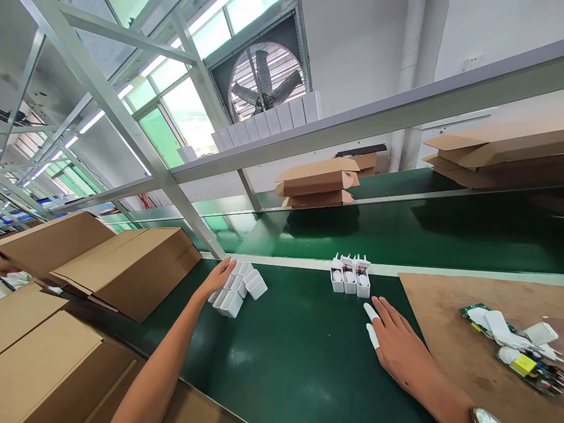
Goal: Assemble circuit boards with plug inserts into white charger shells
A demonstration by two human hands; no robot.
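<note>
My left hand [219,276] rests against the far left side of a cluster of small white plastic cases [232,296], its visible fingers stretched along their edge. The cases stand close together with open tops; one white case [256,284] at the right of the cluster sits at an angle. My right hand [394,332] is open over the green work surface, with white finger covers on two digits. Just beyond its fingertips, three white cases [350,276] stand in a row with round white parts, reddish wires and prongs showing. My right hand does not touch them.
A brown board [440,311] at right bears circuit boards with white plastic parts [513,341]. Cardboard boxes [127,264] crowd the left. Beyond a pale rail lies a green belt [396,226], with folded cartons [319,182] behind it. A metal frame [189,211] rises at centre left.
</note>
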